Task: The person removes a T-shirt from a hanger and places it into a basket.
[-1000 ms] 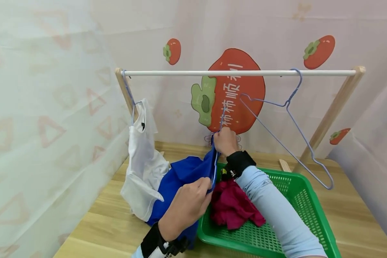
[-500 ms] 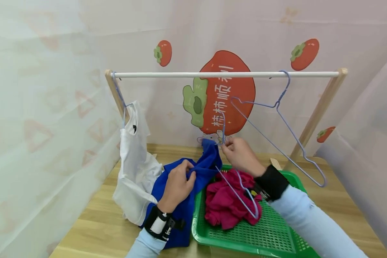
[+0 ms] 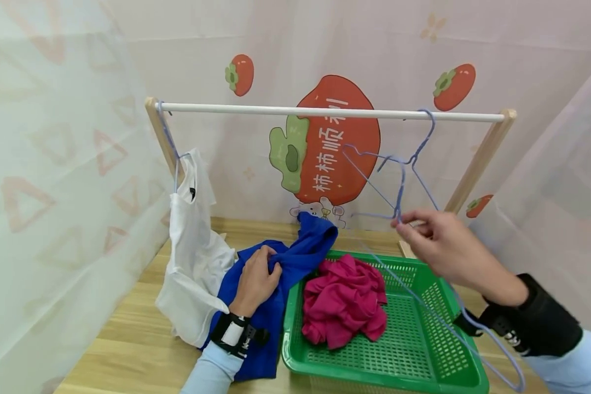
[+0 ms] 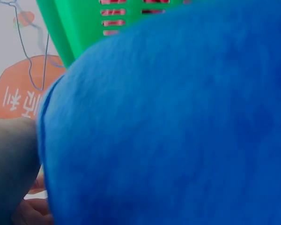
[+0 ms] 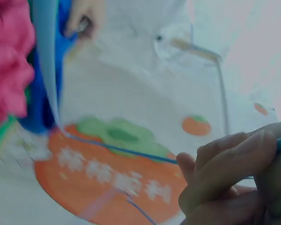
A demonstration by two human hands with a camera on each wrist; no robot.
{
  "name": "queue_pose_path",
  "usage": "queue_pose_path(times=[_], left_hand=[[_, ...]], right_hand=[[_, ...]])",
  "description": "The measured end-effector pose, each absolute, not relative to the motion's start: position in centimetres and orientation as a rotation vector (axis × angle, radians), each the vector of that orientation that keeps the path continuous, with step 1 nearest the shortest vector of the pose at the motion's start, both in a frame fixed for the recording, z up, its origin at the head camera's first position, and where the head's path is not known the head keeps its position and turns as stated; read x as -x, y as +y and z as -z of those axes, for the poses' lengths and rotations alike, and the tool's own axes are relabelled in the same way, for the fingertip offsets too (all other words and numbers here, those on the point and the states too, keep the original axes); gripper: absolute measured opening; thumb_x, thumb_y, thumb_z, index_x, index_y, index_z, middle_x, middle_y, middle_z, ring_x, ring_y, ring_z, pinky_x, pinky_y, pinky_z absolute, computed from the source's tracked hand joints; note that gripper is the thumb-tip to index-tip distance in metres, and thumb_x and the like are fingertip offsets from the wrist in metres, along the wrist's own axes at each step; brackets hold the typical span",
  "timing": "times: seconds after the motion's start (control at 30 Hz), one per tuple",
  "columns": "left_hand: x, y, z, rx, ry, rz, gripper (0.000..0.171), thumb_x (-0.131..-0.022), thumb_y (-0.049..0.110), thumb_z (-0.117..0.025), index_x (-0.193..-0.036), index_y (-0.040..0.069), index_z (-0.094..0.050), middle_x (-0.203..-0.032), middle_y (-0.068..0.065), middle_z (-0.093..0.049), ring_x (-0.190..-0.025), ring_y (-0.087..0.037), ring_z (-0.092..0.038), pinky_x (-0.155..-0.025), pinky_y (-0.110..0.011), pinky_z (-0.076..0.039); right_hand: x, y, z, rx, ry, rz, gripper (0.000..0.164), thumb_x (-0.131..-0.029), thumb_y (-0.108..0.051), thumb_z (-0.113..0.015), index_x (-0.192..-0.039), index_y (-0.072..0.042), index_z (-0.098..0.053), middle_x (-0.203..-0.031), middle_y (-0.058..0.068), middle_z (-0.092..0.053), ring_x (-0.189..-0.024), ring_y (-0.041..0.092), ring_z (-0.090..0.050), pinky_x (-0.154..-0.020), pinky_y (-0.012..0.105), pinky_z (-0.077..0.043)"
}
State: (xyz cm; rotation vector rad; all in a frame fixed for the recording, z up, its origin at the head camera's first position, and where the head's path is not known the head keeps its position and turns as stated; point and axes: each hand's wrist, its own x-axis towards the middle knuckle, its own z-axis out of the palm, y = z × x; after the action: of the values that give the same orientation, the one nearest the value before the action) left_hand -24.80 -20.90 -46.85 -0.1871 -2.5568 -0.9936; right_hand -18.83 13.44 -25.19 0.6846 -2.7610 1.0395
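Note:
In the head view my right hand pinches a blue wire hanger at its neck, hook up, over the right part of the green basket. The hanger carries no cloth; its lower bar slants down to the right. My left hand grips a bunched fold of a blue garment, which lies on the table and over the basket's left rim. In the left wrist view the blue cloth covers most of the picture. The right wrist view shows my right fingers around the hanger.
A crumpled magenta garment lies in the basket. From the white rod a white shirt hangs on a hanger at left, and a bare blue hanger hangs at right. Wooden posts hold the rod above the table.
The hanger has come out of the blue garment and moved right with my right hand. My left hand has stayed with the garment, whose upper part has slumped down.

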Motion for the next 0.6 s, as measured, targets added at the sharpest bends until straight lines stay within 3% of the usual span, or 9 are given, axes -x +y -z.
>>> queue_pose_path(times=[0.13, 0.23, 0.3, 0.4, 0.6], left_hand=[[24.4, -21.6, 46.7, 0.158, -2.642, 0.914, 0.04, -0.096, 0.026, -0.073, -0.131, 0.01, -0.063, -0.108, -0.012, -0.065, -0.082, -0.027, -0.062, -0.067, -0.041, -0.05], [24.0, -22.1, 46.8, 0.134, -2.697, 0.853, 0.056, -0.094, 0.035, -0.076, -0.141, 0.01, -0.059, -0.13, -0.018, -0.061, -0.109, -0.038, -0.062, -0.086, -0.053, -0.053], [23.6, -22.5, 47.0, 0.111, -2.732, 0.84, 0.067, -0.093, 0.04, -0.077, -0.148, 0.009, -0.055, -0.146, -0.024, -0.052, -0.129, -0.046, -0.053, -0.099, -0.063, -0.047], [23.0, -23.0, 47.6, 0.067, -2.799, 0.835, 0.082, -0.09, 0.049, -0.077, -0.155, 0.008, -0.049, -0.164, -0.03, -0.031, -0.146, -0.053, -0.037, -0.109, -0.074, -0.036], [22.4, -23.2, 48.4, 0.005, -2.953, 0.895, 0.103, -0.086, 0.061, -0.076, -0.164, 0.008, -0.035, -0.174, -0.03, -0.001, -0.157, -0.061, -0.013, -0.114, -0.085, -0.02]], right_hand=[[20.3, 13.4, 21.7, -0.671, -2.699, -0.987, 0.028, -0.111, -0.024, -0.055, -0.126, -0.005, -0.071, -0.056, -0.005, -0.045, -0.042, 0.011, -0.039, -0.039, 0.029, -0.034], [22.0, 12.8, 19.5, -0.624, -2.682, -0.968, 0.032, -0.111, -0.029, -0.054, -0.129, -0.006, -0.068, -0.057, -0.002, -0.046, -0.044, 0.016, -0.043, -0.043, 0.032, -0.036], [23.3, 12.2, 18.9, -0.601, -2.667, -0.962, 0.034, -0.111, -0.031, -0.054, -0.13, -0.006, -0.066, -0.058, 0.0, -0.048, -0.045, 0.018, -0.045, -0.046, 0.033, -0.037], [25.4, 11.6, 19.3, -0.597, -2.643, -0.959, 0.034, -0.111, -0.03, -0.054, -0.129, -0.004, -0.065, -0.059, 0.001, -0.05, -0.047, 0.018, -0.046, -0.047, 0.032, -0.037], [27.7, 11.8, 22.0, -0.615, -2.701, -0.938, 0.038, -0.113, -0.029, -0.05, -0.132, 0.003, -0.059, -0.064, 0.002, -0.053, -0.051, 0.015, -0.049, -0.05, 0.03, -0.037]])
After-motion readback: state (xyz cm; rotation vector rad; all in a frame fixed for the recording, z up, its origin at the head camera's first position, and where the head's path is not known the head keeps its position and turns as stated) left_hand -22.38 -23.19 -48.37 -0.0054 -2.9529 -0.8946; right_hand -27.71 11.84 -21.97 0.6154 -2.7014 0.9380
